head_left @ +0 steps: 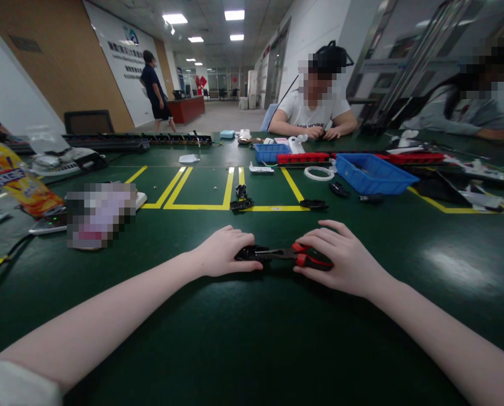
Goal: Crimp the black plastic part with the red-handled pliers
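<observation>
My right hand (340,254) is closed round the red and black handles of a pair of pliers (283,254), whose jaws point left. In my left hand (226,252) is a small black part (252,253), held between thumb and fingers; its kind is not clear. The jaws meet the right end of this part, and I cannot tell whether they grip it. Both hands are low over the green table. Just beyond them lie more black parts (242,203), and another black piece (313,204) rests on the yellow tape line.
A blue bin (374,175) and a smaller blue bin (272,152) stand farther back, near a white ring (318,173) and red strips (303,158). On the left are a phone (104,214) and an orange drink bottle (21,180). A person (313,110) sits opposite.
</observation>
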`<state>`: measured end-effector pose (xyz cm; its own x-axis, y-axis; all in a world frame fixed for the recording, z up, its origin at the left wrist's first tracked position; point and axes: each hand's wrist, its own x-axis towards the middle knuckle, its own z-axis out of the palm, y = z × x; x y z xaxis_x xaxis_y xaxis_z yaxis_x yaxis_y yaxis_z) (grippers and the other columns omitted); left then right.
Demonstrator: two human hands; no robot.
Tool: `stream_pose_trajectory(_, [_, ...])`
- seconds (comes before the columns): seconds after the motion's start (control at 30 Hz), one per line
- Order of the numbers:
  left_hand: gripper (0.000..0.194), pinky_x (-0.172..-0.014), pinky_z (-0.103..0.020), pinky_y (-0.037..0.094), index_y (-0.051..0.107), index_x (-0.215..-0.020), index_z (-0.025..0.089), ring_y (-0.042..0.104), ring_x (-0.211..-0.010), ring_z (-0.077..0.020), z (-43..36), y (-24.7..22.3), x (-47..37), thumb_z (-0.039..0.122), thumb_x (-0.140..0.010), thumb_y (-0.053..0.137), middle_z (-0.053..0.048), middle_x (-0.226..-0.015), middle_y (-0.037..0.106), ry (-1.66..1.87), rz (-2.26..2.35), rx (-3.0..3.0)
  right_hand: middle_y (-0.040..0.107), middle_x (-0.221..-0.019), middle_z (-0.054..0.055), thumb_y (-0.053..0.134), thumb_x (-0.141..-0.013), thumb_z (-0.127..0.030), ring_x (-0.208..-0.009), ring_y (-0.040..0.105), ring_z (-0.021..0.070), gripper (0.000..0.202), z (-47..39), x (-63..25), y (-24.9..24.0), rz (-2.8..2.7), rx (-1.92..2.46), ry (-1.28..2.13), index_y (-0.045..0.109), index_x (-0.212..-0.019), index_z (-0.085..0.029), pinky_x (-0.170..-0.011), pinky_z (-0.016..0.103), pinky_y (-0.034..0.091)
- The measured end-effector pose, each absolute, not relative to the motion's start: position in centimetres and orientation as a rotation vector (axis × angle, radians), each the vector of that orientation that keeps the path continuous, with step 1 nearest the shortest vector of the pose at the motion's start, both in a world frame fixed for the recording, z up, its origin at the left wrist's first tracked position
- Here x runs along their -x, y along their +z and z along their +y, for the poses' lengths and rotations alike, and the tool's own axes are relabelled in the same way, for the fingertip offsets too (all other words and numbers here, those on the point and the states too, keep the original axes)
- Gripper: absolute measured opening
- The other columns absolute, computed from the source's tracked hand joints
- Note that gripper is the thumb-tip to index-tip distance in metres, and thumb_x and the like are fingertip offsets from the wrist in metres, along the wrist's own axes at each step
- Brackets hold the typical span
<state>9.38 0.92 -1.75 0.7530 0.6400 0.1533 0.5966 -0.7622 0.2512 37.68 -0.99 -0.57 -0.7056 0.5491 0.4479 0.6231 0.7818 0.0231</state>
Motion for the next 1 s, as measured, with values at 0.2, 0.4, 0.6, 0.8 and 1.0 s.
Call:
stream_pose_trajectory(0.2, [0.042, -0.07, -0.03, 0.036, 0.053, -0.086, 0.019, 0.054, -0.07, -0.0173, 0.93, -1.8, -9.36, 0.06, -0.088, 0.049, -0.001, -0.077, 0.059, 0.359, 0.979, -2.759, 0.07, -0.096, 0.007, 0.064, -0.081, -0.044, -0.089, 0.065, 0.0212, 0.034, -1.01, -37.39, -0.5, -2.549, 0.867, -0.217, 0.061, -0.103, -0.019, -0.099, 0.046, 0.042])
stream_pose_trajectory(0.4, [0.042, -0.069, -0.03, 0.036, 0.053, -0.085, 0.018, 0.053, -0.069, -0.017, 0.86, -1.81, -9.33, 0.06, -0.088, 0.049, 0.0, -0.076, 0.058, 0.366, 0.975, -2.758, 0.07, -0.096, 0.006, 0.064, -0.081, -0.044, -0.089, 0.065, 0.0209, 0.034, -1.08, -37.31, -0.45, -2.55, 0.87, -0.215, 0.06, -0.103, -0.019, -0.099, 0.048, 0.041])
stream_pose_trajectory(0.6, [0.042, -0.069, -0.03, 0.036, 0.053, -0.086, 0.018, 0.054, -0.07, -0.0174, 0.9, -1.78, -9.36, 0.06, -0.088, 0.048, -0.001, -0.076, 0.058, 0.352, 0.979, -2.77, 0.069, -0.101, 0.007, 0.064, -0.08, -0.046, -0.094, 0.064, 0.0227, 0.039, -0.85, -37.91, -0.57, -2.538, 0.903, -0.242, 0.059, -0.109, -0.02, -0.101, 0.05, 0.038])
stream_pose_trajectory(0.8, [0.043, -0.069, -0.03, 0.036, 0.053, -0.085, 0.019, 0.053, -0.07, -0.0174, 0.96, -1.84, -9.29, 0.061, -0.088, 0.048, -0.001, -0.076, 0.058, 0.36, 0.976, -2.771, 0.069, -0.1, 0.007, 0.063, -0.081, -0.046, -0.094, 0.064, 0.0226, 0.036, -1.02, -37.79, -0.56, -2.56, 0.909, -0.183, 0.06, -0.107, -0.021, -0.102, 0.05, 0.037])
stream_pose_trajectory(1.0, [0.043, -0.068, -0.03, 0.036, 0.054, -0.086, 0.019, 0.053, -0.07, -0.0178, 0.97, -1.65, -9.35, 0.062, -0.088, 0.049, -0.001, -0.078, 0.059, 0.332, 0.993, -2.751, 0.069, -0.099, 0.006, 0.064, -0.081, -0.045, -0.092, 0.065, 0.0218, 0.034, -1.11, -37.52, -0.33, -2.577, 0.91, -0.114, 0.061, -0.105, -0.021, -0.101, 0.049, 0.038])
